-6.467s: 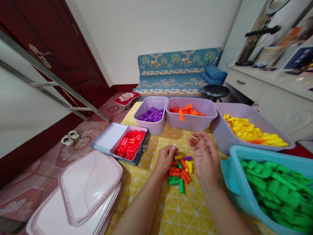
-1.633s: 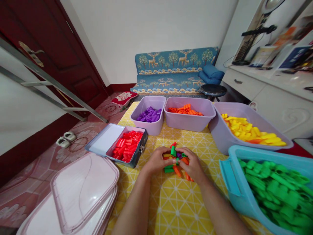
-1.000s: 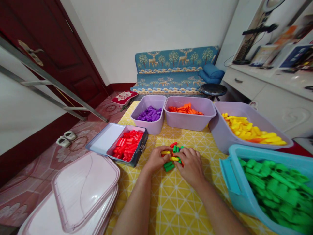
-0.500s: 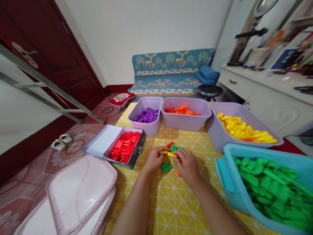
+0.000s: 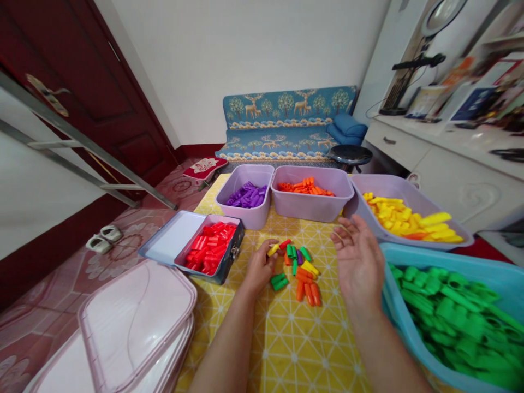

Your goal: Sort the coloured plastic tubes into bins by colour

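My left hand point(image 5: 261, 268) is closed, pinching a small yellow plastic tube point(image 5: 273, 250) between thumb and fingers. My right hand point(image 5: 358, 259) is raised with its palm showing and its fingers loosely spread, holding nothing. It hovers between the loose pieces and the lilac bin of yellow pieces point(image 5: 409, 218). On the table between my hands lie a red piece point(image 5: 285, 244), several green pieces point(image 5: 279, 281), a purple piece point(image 5: 299, 257), yellow pieces point(image 5: 310, 267) and orange pieces point(image 5: 308, 289).
Around the yellow patterned tablecloth point(image 5: 295, 349) stand lilac bins of purple pieces point(image 5: 246, 195) and orange pieces point(image 5: 307, 186). A turquoise bin point(image 5: 382, 284) holding green pieces is at right. An open tin box with red pieces point(image 5: 210, 247) and stacked lids point(image 5: 137, 322) are at left.
My right hand has moved right, away from my left hand, and opened; the yellow piece it pinched is out of it. More orange and yellow pieces on the table are uncovered.
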Motion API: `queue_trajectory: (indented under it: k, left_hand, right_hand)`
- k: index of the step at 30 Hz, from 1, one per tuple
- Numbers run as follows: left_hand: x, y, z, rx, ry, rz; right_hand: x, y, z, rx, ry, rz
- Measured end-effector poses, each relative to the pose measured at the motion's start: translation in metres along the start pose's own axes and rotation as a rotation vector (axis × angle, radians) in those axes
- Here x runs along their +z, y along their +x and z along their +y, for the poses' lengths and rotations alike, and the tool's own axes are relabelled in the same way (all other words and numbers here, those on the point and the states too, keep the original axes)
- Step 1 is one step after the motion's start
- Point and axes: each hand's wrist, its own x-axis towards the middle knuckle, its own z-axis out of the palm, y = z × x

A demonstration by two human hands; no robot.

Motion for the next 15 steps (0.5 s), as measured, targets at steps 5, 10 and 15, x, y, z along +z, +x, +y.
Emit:
queue_trajectory:
  k: [5, 10, 15]
  left_hand:
    - [0.002, 0.001, -0.001, -0.008, 0.033, 0.033]
    - [0.002, 0.002, -0.002, 0.08, 0.087, 0.02]
    - [0.002, 0.001, 0.002, 0.125, 0.185, -0.016]
  right_hand:
    - [-0.02, -0.005, 0.047, 0.089, -0.558, -0.204]
    - [-0.036, -0.005, 0.077, -0.163, -1.005, -0.385]
    - [-0.029, -0.016, 0.079, -0.17, -1.177, -0.61]
